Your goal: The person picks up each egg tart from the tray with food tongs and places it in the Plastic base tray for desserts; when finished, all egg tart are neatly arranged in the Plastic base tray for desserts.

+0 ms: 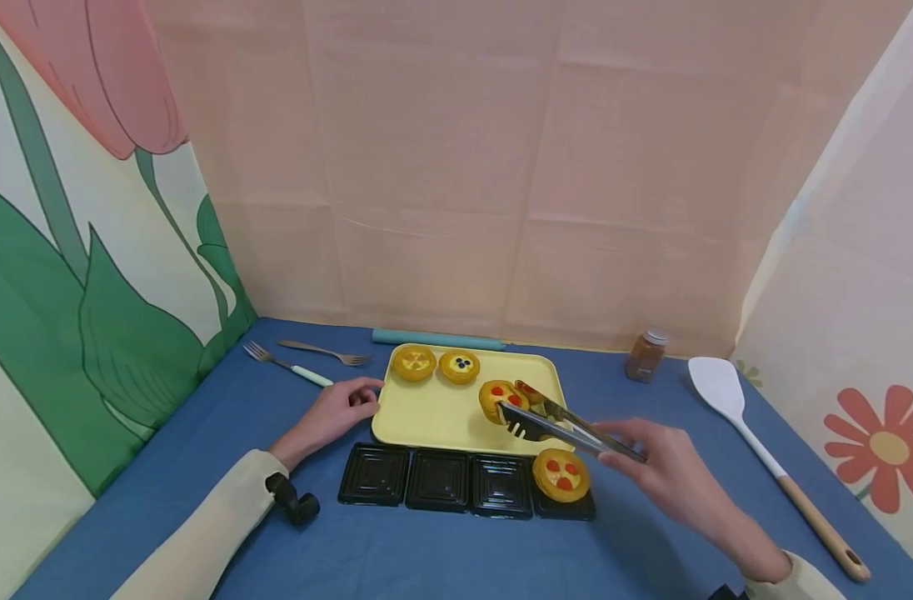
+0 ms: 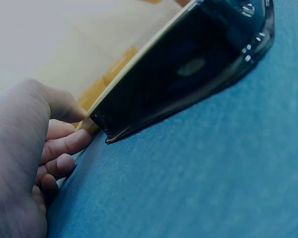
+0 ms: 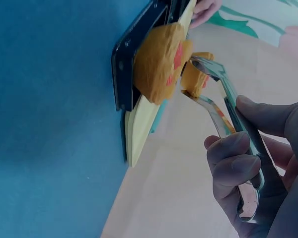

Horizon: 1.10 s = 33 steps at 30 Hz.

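A blue tablecloth (image 1: 441, 558) lies before peach and floral backdrops (image 1: 501, 167).

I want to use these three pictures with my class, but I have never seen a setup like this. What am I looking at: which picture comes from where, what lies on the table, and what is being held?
No machine here: a person works with two bare hands. The wide picture comes from a camera on the head; the two close ones come from cameras on each wrist, hence the tilt. On the blue tablecloth lie a yellow tray, a black compartment tray, two forks, a white spatula and a spice jar. The right hand holds metal tongs, whose grip is around a tart with red dots on the yellow tray. A similar tart sits in the black tray's rightmost compartment. The left hand touches the yellow tray's edge.
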{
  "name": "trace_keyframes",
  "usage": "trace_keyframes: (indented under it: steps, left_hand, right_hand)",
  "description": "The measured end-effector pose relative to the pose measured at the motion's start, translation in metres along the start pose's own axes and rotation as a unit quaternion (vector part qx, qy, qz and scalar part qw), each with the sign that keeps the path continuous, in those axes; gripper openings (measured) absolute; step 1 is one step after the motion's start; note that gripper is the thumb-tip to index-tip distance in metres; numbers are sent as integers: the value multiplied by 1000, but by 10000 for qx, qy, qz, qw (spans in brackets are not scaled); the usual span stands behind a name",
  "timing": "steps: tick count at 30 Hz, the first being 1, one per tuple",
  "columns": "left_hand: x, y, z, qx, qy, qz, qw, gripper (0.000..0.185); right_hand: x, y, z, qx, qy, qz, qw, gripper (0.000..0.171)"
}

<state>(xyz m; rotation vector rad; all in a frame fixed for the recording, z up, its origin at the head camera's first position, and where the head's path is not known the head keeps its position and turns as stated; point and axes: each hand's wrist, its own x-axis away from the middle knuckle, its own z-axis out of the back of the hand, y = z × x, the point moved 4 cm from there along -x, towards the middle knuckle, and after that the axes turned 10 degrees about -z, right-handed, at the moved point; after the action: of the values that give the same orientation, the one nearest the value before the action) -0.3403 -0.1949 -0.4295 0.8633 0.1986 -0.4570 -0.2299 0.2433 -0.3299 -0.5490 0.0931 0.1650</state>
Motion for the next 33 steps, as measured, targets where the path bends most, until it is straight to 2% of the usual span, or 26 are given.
trace_keyframes:
  steps: [11, 22, 33]
  left_hand:
    - [0, -2, 0, 71, -7, 38, 10000, 37]
    - [-1, -2, 0, 39, -11, 23, 10000, 36]
    - [-1, -2, 0, 49, -16, -45, 10000, 36]
  right_hand:
    - [23, -2, -5, -167, -295, -237, 9991, 33]
    - [38, -1, -8, -85, -709, -257, 9971, 36]
    - [48, 2, -6, -263, -935, -174, 9951, 41]
